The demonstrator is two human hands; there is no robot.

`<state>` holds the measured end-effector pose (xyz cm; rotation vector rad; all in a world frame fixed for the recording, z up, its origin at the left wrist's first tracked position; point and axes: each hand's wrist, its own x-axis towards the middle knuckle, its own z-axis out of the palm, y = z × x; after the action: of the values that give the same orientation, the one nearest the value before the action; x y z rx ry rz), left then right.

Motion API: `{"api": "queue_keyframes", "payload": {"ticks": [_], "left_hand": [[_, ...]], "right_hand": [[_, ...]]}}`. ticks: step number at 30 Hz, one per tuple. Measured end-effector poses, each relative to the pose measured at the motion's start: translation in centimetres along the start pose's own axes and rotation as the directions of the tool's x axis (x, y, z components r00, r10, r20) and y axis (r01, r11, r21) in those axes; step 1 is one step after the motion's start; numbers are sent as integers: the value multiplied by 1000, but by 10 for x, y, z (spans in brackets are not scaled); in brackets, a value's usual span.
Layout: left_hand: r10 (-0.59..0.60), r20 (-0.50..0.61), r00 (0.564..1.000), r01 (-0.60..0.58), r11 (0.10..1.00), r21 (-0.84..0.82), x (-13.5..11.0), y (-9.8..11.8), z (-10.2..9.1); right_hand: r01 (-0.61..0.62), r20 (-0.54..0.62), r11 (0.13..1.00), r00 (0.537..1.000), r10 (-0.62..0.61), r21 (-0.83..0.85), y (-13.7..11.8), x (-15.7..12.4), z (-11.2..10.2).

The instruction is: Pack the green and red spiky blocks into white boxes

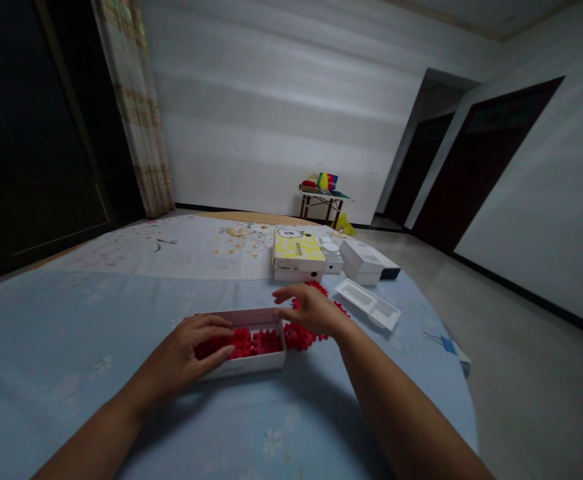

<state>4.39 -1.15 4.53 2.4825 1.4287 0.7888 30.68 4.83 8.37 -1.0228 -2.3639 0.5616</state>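
A shallow white box (256,363) lies on the light blue bedsheet (71,347), partly filled with red plastic pieces (261,343). My left hand (196,347) rests on the box's left part, fingers curved over the red pieces and its front wall. More red pieces (298,337) lie in a heap just right of the box. My right hand (308,310) hovers over that heap, fingers loosely spread and pointing left toward the box's far right corner. Nothing shows in its fingers.
A yellow and white box (296,253) lies farther back, with white boxes (364,260) and a white tray insert (368,303) to its right. The bed's edge drops to a grey floor on the right. A small table (324,200) with colourful things stands by the far wall.
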Motion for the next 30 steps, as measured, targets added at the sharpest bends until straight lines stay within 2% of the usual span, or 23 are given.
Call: {"api": "queue_keyframes", "payload": {"ticks": [2, 4, 6, 9, 12, 16, 19, 22, 24, 27, 30], "left_hand": [[-29, -15, 999, 28, 999, -39, 0, 2, -1], [-43, -34, 999, 40, 997, -70, 0, 4, -2], [-64, -77, 995, 57, 994, -88, 0, 4, -3], [-139, -188, 972, 119, 986, -117, 0, -1, -6], [-244, -284, 927, 206, 966, -158, -3, -11, -7], [-359, -358, 862, 303, 931, -204, -8, -27, -8], [-413, -408, 814, 349, 910, -226, -11, -33, -9], [-451, -431, 782, 389, 892, -229, -12, -39, -9], [-466, -430, 773, 405, 885, -231, -13, -42, -9], [-500, -400, 768, 439, 866, -240, -15, -46, -9], [-559, -351, 752, 494, 829, -262, -16, -47, -11]], "right_hand": [[-75, -61, 997, 995, 75, 1, 15, -9, -7], [-140, -59, 989, 989, 137, -54, 28, -18, -11], [-159, 1, 979, 987, 160, -126, 37, -25, -11], [-90, 155, 977, 980, 121, -195, 40, -30, -7], [-22, 276, 972, 957, 88, -233, 35, -29, 0], [-27, 338, 954, 932, 132, -299, 31, -25, 6], [-37, 313, 960, 941, 127, -277, 37, -24, 0], [-51, 165, 981, 983, 83, -189, 48, -27, -15], [-102, 88, 989, 990, 112, -103, 56, -29, -25], [-198, 99, 978, 976, 191, 66, 65, -32, -32], [-231, 101, 956, 971, 215, 182, 72, -34, -33]]}}
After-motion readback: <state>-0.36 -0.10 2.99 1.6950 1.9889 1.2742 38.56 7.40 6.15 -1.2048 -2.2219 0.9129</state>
